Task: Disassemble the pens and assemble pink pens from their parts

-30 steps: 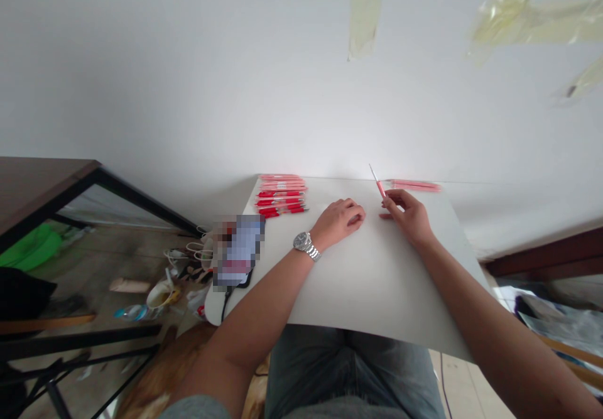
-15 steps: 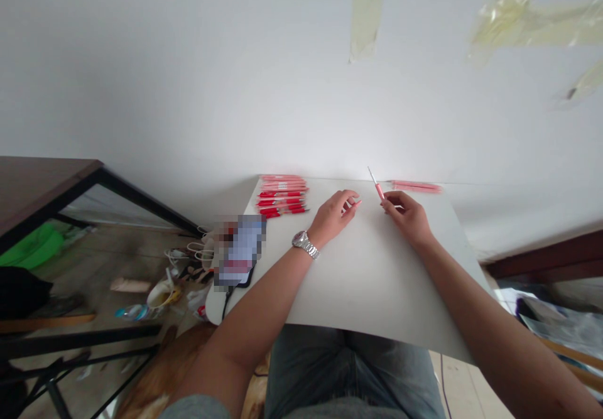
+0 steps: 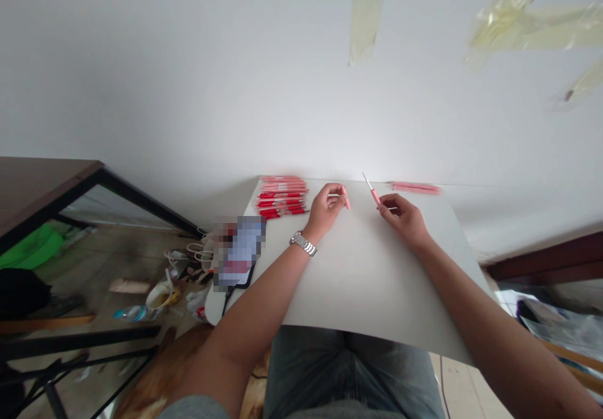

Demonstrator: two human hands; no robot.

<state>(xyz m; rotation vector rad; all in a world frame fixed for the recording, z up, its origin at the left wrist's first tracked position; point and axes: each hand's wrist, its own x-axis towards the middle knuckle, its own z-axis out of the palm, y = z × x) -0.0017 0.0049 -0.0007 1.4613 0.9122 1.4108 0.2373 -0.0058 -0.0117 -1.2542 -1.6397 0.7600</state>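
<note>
The left hand [image 3: 325, 210], fingers curled, pinches a small pink pen part [image 3: 346, 197]. The right hand [image 3: 404, 218] pinches a slim pink pen [image 3: 374, 195], its thin metal tip angled away. Both hands are apart over the white tabletop [image 3: 372, 268], between red pens [image 3: 281, 197] and pink pens [image 3: 414, 187].

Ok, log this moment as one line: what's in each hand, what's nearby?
left hand: pink pen part in fingers | right hand: slim pink pen, metal tip out | nearby: red pens, pink pens, white board
</note>
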